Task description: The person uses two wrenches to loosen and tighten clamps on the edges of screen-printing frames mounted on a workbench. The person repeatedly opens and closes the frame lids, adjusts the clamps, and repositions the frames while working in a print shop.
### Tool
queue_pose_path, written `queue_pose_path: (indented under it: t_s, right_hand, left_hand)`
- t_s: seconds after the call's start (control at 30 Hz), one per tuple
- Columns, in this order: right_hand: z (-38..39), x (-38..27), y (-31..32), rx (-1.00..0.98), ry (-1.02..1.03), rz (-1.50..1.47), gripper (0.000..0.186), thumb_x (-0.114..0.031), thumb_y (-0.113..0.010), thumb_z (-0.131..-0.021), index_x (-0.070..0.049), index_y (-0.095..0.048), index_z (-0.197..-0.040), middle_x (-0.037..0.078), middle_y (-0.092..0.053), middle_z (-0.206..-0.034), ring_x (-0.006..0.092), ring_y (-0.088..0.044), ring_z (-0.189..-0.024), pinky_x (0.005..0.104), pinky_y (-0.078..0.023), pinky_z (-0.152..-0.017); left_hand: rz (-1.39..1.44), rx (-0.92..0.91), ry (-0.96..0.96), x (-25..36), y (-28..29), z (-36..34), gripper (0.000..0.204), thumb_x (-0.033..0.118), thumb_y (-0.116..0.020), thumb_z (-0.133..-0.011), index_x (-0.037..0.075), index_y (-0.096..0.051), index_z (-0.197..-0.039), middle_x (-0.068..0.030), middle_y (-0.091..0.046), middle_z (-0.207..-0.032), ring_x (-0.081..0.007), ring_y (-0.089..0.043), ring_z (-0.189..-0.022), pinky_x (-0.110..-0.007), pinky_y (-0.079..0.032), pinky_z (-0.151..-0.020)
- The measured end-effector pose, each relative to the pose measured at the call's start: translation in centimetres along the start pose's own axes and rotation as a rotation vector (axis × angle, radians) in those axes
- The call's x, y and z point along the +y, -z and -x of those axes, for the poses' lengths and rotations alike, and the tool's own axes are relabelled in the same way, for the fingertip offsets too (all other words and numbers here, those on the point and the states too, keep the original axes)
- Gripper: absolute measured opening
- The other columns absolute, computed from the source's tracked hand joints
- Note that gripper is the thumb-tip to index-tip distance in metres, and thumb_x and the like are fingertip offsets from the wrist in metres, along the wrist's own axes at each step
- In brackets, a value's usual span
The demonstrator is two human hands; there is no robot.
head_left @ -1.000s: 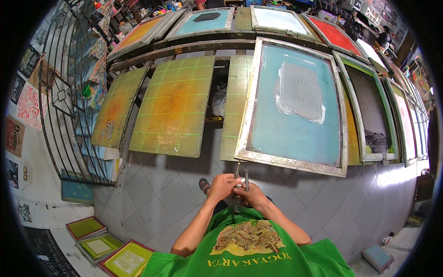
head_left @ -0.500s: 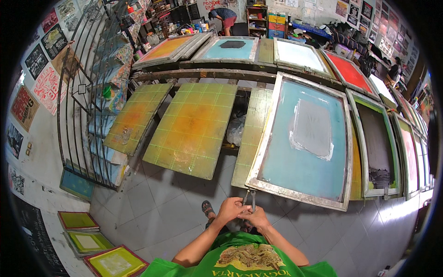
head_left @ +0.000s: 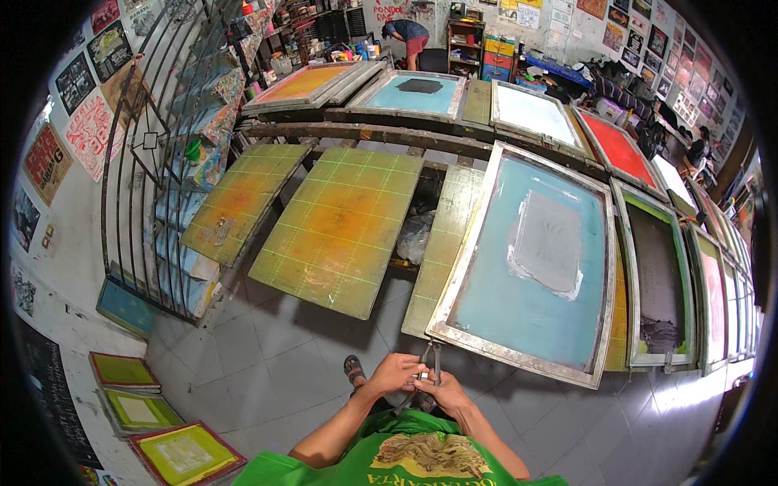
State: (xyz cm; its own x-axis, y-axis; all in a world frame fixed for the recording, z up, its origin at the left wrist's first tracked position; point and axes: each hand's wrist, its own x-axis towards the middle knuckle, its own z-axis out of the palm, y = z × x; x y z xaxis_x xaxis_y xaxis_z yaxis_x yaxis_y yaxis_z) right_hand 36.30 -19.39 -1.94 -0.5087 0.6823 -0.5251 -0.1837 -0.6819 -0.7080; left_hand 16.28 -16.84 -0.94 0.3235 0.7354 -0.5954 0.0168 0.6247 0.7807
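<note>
A pair of dark metal pliers [head_left: 438,360] is between my hands, its head up by the lower left corner of a metal-framed screen [head_left: 519,352] with blue-green mesh and a grey rectangular patch. My left hand [head_left: 393,374] closes around one handle, and my right hand [head_left: 447,394] grips the other side, with the fingertips of both hands close together. Whether the jaws pinch anything at the frame's edge is too small to tell. Under that screen a greenish platen [head_left: 442,235] shows along its left side.
Left of the screen, two bare platens [head_left: 336,231] [head_left: 243,198] with green grid lines stick out. More framed screens [head_left: 652,275] line the right and far side. Yellow-green screens [head_left: 182,455] lean at the lower left, by a metal stair railing [head_left: 113,202]. A person [head_left: 407,34] bends over at the back.
The view has shifted slightly, so the tables sit a little lower in it. My hands stay on the pliers, whose handles have shifted a little at the screen's corner.
</note>
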Motion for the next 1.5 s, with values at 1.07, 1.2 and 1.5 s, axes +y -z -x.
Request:
queue_pose_path:
  t_s: [1.07, 1.2, 1.5]
  right_hand:
    - [0.5, -1.9, -4.4, 0.232, 0.17, 0.158, 0.037, 0.006, -0.077, -0.091, 0.003, -0.069, -0.127, 0.008, -0.076, -0.12, 0.0156, -0.073, -0.103, 0.03, -0.059, -0.091]
    - [-0.8, 0.5, -3.1, 0.257, 0.094, 0.297, 0.024, 0.01, -0.07, -0.094, 0.003, -0.067, -0.116, 0.003, -0.072, -0.11, 0.0129, -0.068, -0.1, 0.0294, -0.059, -0.092]
    - [-1.3, 2.7, 0.1, 0.19, 0.128, 0.065, 0.02, 0.001, -0.076, -0.095, -0.004, -0.067, -0.112, 0.002, -0.073, -0.089, 0.0094, -0.067, -0.075, 0.0286, -0.053, -0.063]
  left_hand:
    - [-0.07, 0.027, -0.195, 1.0, -0.9, 0.2, 0.04, 0.019, -0.077, -0.1, -0.005, -0.067, -0.13, -0.0068, -0.081, -0.098, -0.0059, -0.068, -0.079, -0.022, -0.052, -0.063]
    - [-0.07, 0.12, -0.129, 1.6, -1.4, 0.7, 0.036, 0.02, -0.084, -0.093, -0.005, -0.074, -0.117, -0.0077, -0.081, -0.093, -0.0064, -0.069, -0.075, -0.023, -0.05, -0.055]
    - [-0.341, 0.067, -0.231, 1.0, -0.6, 0.1, 0.044, 0.029, -0.071, -0.103, -0.006, -0.07, -0.129, -0.0087, -0.081, -0.096, -0.0089, -0.07, -0.088, -0.026, -0.052, -0.077]
